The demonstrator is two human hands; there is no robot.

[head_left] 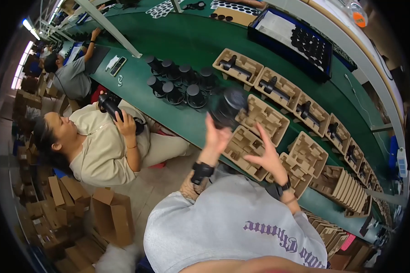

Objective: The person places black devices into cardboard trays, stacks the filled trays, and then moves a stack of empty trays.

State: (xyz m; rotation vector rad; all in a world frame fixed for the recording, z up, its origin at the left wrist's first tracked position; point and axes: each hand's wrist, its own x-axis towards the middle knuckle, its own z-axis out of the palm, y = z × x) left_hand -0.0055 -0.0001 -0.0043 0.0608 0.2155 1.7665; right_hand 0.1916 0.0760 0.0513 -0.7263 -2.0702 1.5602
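My left hand (217, 139) is raised over the near edge of the green bench, gripping a black cylindrical part (230, 105) smeared by motion. Its fingers show only partly beneath the part. My right hand (268, 154) is open, thumb and fingers spread, over the moulded brown pulp trays (247, 146) and apart from the black part. One pulp tray (263, 119) lies just beyond my hands, with its hollows showing. Left of the held part, several black cone-shaped parts (173, 92) stand in rows on the bench.
A row of pulp trays (278, 86) carrying black parts runs along the bench. Stacked trays (346, 186) stand at the right. A blue-black bin (255, 31) with small black pieces lies farther back. At left, a co-worker (105, 141) holds a black device; cardboard boxes (111, 216) are behind.
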